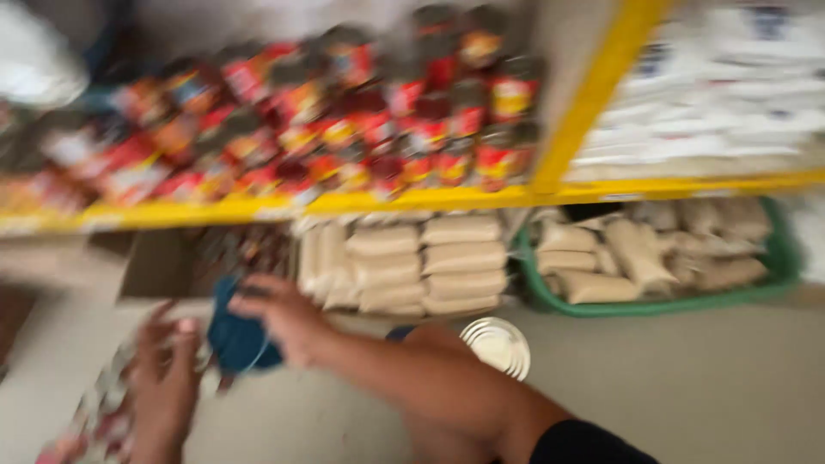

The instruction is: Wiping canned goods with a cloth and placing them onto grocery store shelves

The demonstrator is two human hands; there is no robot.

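Dark blue pouch (239, 337), soft and blurred, held low in front of the shelf, just under the fingers of the right grip (288, 322) and just right of the left grip (168, 378). Right grip reaching across from the lower right, fingers draped over the pouch's upper edge and seemingly clasped on it. Left grip raised alongside with fingers half bent, perhaps touching the pouch's near side; too smeared to tell whether clenched or released. Judging from this: pouch already lifted and in hand, not yet laid on anything; handling apparently midway. Long axis roughly up and down in the view, from near the left grip towards the shelf; which end leads cannot be told through the blur. Below the left grip, patterned packets (99, 412) on the floor (687, 387). Beyond the right grip, an open cardboard box (159, 266) and stacked beige sacks (430, 262) under the yellow shelf rail (412, 199); above that, red-labelled jars (387, 120). Well to the right of both grips, a green basket (778, 258) with more beige sacks, and near the right forearm a round white lid (498, 345).
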